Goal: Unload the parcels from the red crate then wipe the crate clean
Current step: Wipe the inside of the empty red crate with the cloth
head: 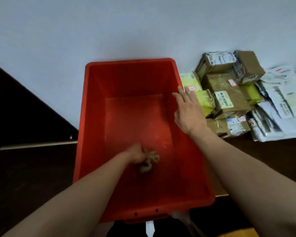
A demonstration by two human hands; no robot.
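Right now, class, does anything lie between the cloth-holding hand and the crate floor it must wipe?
Nothing visible does. The left hand grips the cloth low inside the red crate, whose floor shows no parcels; the parcels lie outside, to its right.

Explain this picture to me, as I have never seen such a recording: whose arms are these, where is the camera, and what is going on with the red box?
There is no machine here. A person wears one wide-angle camera on the head, and it looks down at their own two hands, so the arms enter from the bottom of the picture. The red crate stands in front of them and has no parcels in it. The left hand reaches down to the crate's floor and grips a crumpled rag. The right hand is at the crate's right edge with its fingers straight and holds nothing. The parcels, cardboard boxes and pale mailing bags, lie in a pile to the right of the crate.
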